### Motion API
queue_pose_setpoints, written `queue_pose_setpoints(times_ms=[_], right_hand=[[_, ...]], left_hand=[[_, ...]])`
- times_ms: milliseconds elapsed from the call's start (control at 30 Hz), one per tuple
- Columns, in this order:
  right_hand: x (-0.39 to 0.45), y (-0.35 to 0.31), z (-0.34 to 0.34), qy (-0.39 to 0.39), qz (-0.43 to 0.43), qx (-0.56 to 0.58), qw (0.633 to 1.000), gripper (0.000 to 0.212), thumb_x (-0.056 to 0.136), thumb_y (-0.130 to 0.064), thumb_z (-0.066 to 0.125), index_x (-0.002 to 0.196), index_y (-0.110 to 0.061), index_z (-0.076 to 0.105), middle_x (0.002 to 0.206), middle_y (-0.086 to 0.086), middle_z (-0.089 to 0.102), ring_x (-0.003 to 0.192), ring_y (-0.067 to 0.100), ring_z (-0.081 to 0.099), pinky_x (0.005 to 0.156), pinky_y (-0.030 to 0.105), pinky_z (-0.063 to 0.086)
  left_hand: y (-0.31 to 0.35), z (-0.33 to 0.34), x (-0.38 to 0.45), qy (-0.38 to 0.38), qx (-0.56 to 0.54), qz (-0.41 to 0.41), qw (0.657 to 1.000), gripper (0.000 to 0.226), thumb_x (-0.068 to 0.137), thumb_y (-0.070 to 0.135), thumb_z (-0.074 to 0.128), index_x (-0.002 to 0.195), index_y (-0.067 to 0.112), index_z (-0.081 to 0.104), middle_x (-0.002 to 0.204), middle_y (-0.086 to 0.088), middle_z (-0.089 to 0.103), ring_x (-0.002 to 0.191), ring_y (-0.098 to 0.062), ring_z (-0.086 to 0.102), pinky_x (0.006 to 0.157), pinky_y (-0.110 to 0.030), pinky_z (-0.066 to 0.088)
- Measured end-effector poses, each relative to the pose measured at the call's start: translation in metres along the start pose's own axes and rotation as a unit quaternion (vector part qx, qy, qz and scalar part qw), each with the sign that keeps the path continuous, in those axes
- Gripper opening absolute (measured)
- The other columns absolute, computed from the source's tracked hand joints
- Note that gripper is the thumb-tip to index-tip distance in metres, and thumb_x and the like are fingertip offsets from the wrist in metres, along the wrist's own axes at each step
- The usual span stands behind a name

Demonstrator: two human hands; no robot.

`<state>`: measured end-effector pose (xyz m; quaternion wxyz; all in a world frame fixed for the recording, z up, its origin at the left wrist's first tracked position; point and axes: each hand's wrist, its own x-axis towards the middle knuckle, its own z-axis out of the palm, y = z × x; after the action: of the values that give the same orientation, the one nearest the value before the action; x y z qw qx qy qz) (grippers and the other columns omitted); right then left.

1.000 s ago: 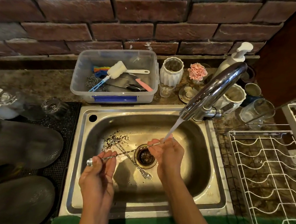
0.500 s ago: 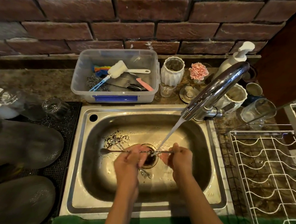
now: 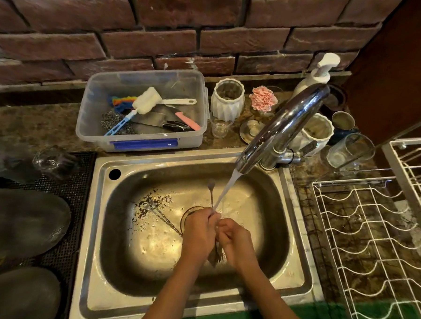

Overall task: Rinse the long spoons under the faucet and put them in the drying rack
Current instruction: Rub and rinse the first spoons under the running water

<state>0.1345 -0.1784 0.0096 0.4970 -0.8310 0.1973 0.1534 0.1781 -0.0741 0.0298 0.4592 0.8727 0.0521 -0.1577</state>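
Rinsing one long spoon under the running water, both hands closed around it.

The left hand (image 3: 199,229) and right hand (image 3: 234,243) meet over the drain, fingers curled around the spoon (image 3: 211,193), which runs away from the person with one end rising beyond the knuckles toward the back of the sink (image 3: 98,226) and the other showing below the hands. The stream from the faucet (image 3: 279,128) lands at the left hand's fingers. More spoons (image 3: 160,215) lie slantwise on the sink floor, left of the drain. Judging by this, rinsing is mid-step; next the spoon must be carried right to the drying rack (image 3: 371,241), then another fetched.
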Motion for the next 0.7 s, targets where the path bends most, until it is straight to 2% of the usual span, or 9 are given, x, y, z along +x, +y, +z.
queue_pose_setpoints(times_ms=[100, 167, 267, 367, 433, 533, 600, 633, 700], right_hand=[[0.003, 0.003, 0.013, 0.023, -0.015, -0.005, 1.0, 0.023, 0.096, -0.007, 0.058, 0.079, -0.019, 0.068, 0.074, 0.003, 0.069, 0.066, 0.013, 0.061, 0.06, 0.026, 0.051], [0.005, -0.001, 0.017, 0.043, 0.014, 0.013, 0.999, 0.027, 0.098, -0.011, 0.058, 0.077, -0.027, 0.064, 0.074, 0.002, 0.071, 0.065, 0.015, 0.066, 0.061, 0.031, 0.057], [0.008, 0.001, 0.021, 0.061, 0.049, 0.053, 0.995, 0.036, 0.098, -0.007, 0.056, 0.07, -0.028, 0.061, 0.071, -0.001, 0.07, 0.064, 0.011, 0.065, 0.057, 0.026, 0.056], [0.016, 0.006, 0.025, 0.061, 0.074, 0.052, 0.994, 0.036, 0.099, -0.01, 0.055, 0.068, -0.028, 0.06, 0.068, -0.002, 0.068, 0.063, 0.009, 0.063, 0.055, 0.022, 0.054], [0.023, 0.012, 0.025, 0.055, 0.1, 0.035, 0.993, 0.039, 0.097, -0.008, 0.055, 0.062, -0.026, 0.057, 0.066, 0.0, 0.066, 0.061, 0.014, 0.062, 0.061, 0.035, 0.059], [0.039, 0.023, 0.024, 0.048, 0.162, 0.066, 0.983, 0.032, 0.086, 0.007, 0.053, 0.065, -0.015, 0.062, 0.074, 0.012, 0.068, 0.069, 0.027, 0.063, 0.073, 0.05, 0.059], [0.05, 0.031, 0.021, 0.057, 0.191, 0.077, 0.977, 0.028, 0.087, 0.007, 0.056, 0.068, -0.012, 0.065, 0.08, 0.017, 0.071, 0.069, 0.029, 0.065, 0.074, 0.05, 0.061], [0.054, 0.035, 0.019, 0.064, 0.199, 0.074, 0.975, 0.029, 0.087, 0.007, 0.058, 0.068, -0.013, 0.065, 0.082, 0.017, 0.072, 0.067, 0.026, 0.065, 0.073, 0.049, 0.062], [0.062, 0.041, 0.017, 0.07, 0.208, 0.059, 0.974, 0.033, 0.088, 0.005, 0.062, 0.066, -0.02, 0.065, 0.081, 0.013, 0.073, 0.068, 0.025, 0.066, 0.073, 0.047, 0.063]], left_hand=[[-0.003, 0.002, 0.006, 0.002, 0.038, -0.008, 0.999, 0.017, 0.098, 0.015, 0.061, 0.096, 0.008, 0.076, 0.083, 0.003, 0.067, 0.076, -0.015, 0.062, 0.062, -0.019, 0.039], [-0.006, 0.007, 0.011, -0.006, 0.035, -0.04, 0.999, 0.019, 0.099, 0.018, 0.06, 0.102, 0.007, 0.075, 0.086, 0.002, 0.066, 0.08, -0.014, 0.063, 0.059, -0.012, 0.035], [-0.013, 0.017, 0.02, -0.034, 0.055, -0.062, 0.996, 0.025, 0.101, 0.021, 0.057, 0.104, 0.003, 0.073, 0.094, -0.004, 0.067, 0.087, -0.015, 0.064, 0.061, -0.013, 0.036], [-0.022, 0.023, 0.027, -0.081, 0.046, -0.081, 0.992, 0.025, 0.101, 0.022, 0.056, 0.101, 0.005, 0.074, 0.083, -0.001, 0.068, 0.072, -0.009, 0.063, 0.057, -0.012, 0.04], [-0.03, 0.022, 0.03, -0.091, 0.015, -0.107, 0.99, 0.02, 0.1, 0.017, 0.058, 0.095, 0.009, 0.075, 0.075, 0.004, 0.067, 0.065, -0.006, 0.061, 0.051, -0.012, 0.044], [-0.055, 0.011, 0.031, -0.028, -0.013, -0.165, 0.986, 0.017, 0.099, 0.011, 0.058, 0.095, 0.008, 0.074, 0.079, 0.0, 0.069, 0.071, -0.013, 0.065, 0.064, -0.012, 0.051], [-0.078, -0.001, 0.03, 0.026, -0.026, -0.239, 0.97, 0.016, 0.099, 0.009, 0.057, 0.1, 0.005, 0.072, 0.093, -0.012, 0.073, 0.085, -0.027, 0.069, 0.079, -0.034, 0.059], [-0.09, -0.008, 0.029, 0.051, -0.029, -0.271, 0.961, 0.017, 0.099, 0.009, 0.057, 0.103, 0.004, 0.073, 0.097, -0.015, 0.073, 0.088, -0.029, 0.069, 0.079, -0.038, 0.058], [-0.109, -0.02, 0.028, 0.097, -0.028, -0.317, 0.943, 0.017, 0.096, 0.006, 0.059, 0.105, 0.004, 0.074, 0.101, -0.017, 0.073, 0.089, -0.029, 0.064, 0.079, -0.034, 0.052]])
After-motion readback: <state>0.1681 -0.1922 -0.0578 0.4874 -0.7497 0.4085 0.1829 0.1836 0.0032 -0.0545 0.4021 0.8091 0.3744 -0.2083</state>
